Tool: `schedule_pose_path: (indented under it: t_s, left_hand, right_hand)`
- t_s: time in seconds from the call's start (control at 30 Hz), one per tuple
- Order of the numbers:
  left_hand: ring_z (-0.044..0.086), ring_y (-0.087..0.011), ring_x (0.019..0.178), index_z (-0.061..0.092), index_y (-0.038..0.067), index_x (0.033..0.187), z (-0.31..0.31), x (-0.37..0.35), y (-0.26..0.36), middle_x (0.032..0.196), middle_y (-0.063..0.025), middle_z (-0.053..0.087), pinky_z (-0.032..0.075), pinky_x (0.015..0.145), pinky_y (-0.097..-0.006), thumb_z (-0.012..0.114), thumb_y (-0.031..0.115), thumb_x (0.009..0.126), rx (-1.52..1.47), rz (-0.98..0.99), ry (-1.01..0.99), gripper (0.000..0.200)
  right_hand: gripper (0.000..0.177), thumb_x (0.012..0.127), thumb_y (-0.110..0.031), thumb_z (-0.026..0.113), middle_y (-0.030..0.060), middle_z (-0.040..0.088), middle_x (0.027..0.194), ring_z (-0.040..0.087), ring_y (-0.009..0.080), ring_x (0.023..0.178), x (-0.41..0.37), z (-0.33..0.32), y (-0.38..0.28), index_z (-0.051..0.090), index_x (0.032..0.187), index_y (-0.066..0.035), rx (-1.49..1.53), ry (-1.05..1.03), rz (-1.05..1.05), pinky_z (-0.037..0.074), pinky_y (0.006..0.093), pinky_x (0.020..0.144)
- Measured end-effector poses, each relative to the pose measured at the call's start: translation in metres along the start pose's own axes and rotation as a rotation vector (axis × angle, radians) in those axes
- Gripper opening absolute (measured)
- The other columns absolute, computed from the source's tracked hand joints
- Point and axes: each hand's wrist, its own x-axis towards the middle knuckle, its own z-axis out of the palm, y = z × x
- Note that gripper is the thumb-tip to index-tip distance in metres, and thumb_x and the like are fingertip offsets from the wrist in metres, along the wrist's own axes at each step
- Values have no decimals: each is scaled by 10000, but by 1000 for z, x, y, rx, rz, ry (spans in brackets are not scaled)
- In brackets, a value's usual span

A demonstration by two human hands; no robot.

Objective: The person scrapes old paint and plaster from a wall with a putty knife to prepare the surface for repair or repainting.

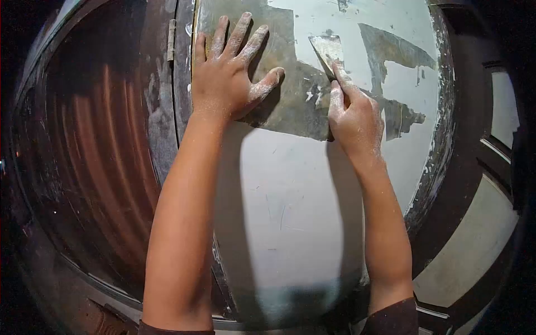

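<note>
My left hand (231,72) lies flat on a bare grey-brown patch of the panel (279,184), fingers spread and dusted white. In my right hand (357,114) is a scraper (328,51), its flared blade pointing up and its index finger stretched along it. The blade is against the panel's upper part, where white coating meets exposed grey-brown surface. My palm and fingers hide the scraper's handle. White powder coats the fingers of both hands.
A hinge (171,40) sits on the dark frame left of the panel. Further left is a dark opening with a reddish-brown curtain (111,139). Dark woodwork with pale panes (474,245) stands at the right. Shadows of both arms fall across the panel.
</note>
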Motion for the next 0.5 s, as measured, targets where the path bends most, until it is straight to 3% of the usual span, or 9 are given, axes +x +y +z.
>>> schedule_pose_path:
  t_s: [0.07,0.1,0.17,0.3,0.33,0.37,0.43,0.5]
  left_hand:
    - [293,-336,1561,466,318,1580,0,0,-1,1689,-9,365,135,1276,-562,538,729,928,-2,-2,-17,774]
    - [291,-331,1561,458,326,1583,0,0,-1,1687,-14,368,133,1277,-559,538,727,927,-6,-2,-18,773]
    - [288,-326,1564,462,330,1580,0,0,0,1688,-21,365,125,1280,-555,533,733,928,-4,-22,-18,770]
    - [301,-324,1557,470,319,1577,2,0,1,1681,-24,379,138,1278,-556,547,721,926,-1,-15,-2,769]
    - [302,-325,1556,476,318,1574,1,0,1,1679,-24,382,141,1277,-558,548,721,927,-2,-20,-7,766]
    - [304,-326,1555,481,316,1571,1,0,1,1678,-24,385,144,1276,-559,549,721,928,-4,-26,-10,763]
    - [312,-327,1551,490,317,1565,2,1,0,1675,-22,389,148,1275,-558,550,722,926,-18,-11,11,759]
    - [311,-326,1553,492,321,1563,5,0,0,1675,-20,388,147,1275,-556,547,726,925,18,-18,4,758]
  right_hand:
    - [451,1020,-249,567,165,744,926,710,394,861,-4,-2,3,603,1469,-239,-20,-54,31,546,502,772]
    - [462,1016,-248,574,163,743,897,722,379,834,-17,4,15,597,1478,-246,-46,17,-58,555,483,753]
    - [460,1015,-191,585,207,739,1164,746,355,1000,-38,-2,14,605,1473,-221,3,-66,33,558,389,878]
    - [440,1023,-167,573,213,730,1171,747,354,996,-6,-7,-1,617,1460,-208,-29,-114,86,557,398,876]
    - [409,1030,-207,569,213,744,1081,738,381,935,5,-3,-5,640,1432,-202,41,39,-96,554,424,850]
    - [392,1034,-249,564,210,747,1015,726,399,917,11,-11,-11,658,1412,-206,-35,-65,34,551,444,841]
    - [442,1014,-281,548,181,725,804,709,395,782,9,-5,-2,622,1449,-257,-69,-23,-18,545,511,753]
    - [432,1005,-274,575,176,738,816,728,390,822,-15,-5,8,645,1431,-247,-38,-28,3,563,485,776]
